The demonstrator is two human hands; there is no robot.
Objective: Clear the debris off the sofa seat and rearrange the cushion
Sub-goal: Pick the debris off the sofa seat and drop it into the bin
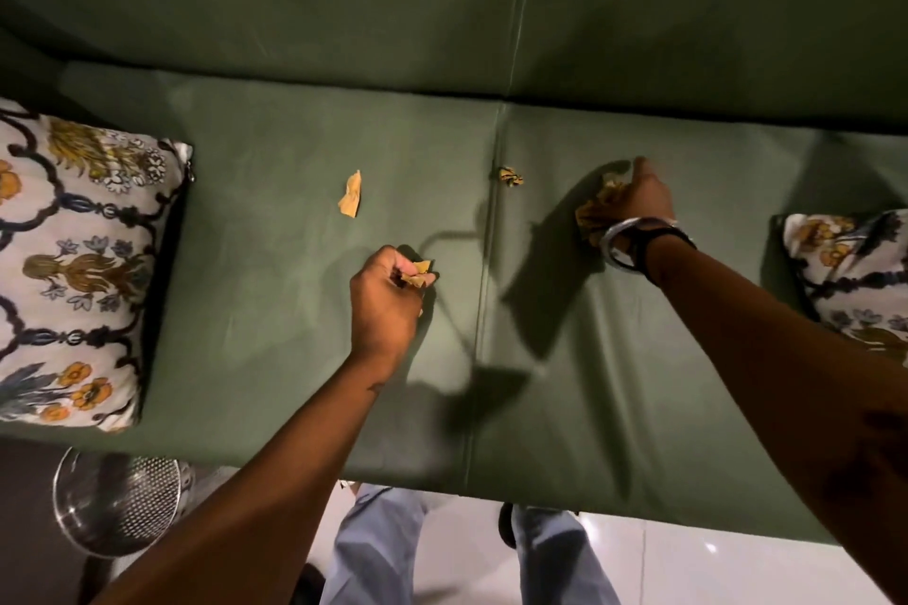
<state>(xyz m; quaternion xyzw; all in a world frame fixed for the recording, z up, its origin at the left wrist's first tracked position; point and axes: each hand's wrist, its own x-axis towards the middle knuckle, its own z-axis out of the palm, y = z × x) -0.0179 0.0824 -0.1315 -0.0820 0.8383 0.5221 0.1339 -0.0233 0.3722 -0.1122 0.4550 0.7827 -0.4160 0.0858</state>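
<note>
The green sofa seat [275, 339] carries scraps of yellow-brown crumpled paper. My left hand [385, 295] is closed around a small scrap [417, 273] in the middle of the seat. On the right seat section, my right hand [638, 201] presses down on a bigger crumpled piece [592, 211], fingers curled over it. One loose scrap [350, 200] lies to the left beyond my left hand. Another small scrap [511, 176] rests by the seam between the seat sections. A floral cushion [73, 270] lies flat at the left end, and a second floral cushion [855, 275] sits at the right edge.
A metal mesh waste bin [118, 501] stands on the floor below the sofa's front left corner. The sofa back [442, 5] rises behind the seat. My legs [442, 550] stand against the seat's front edge on a pale floor.
</note>
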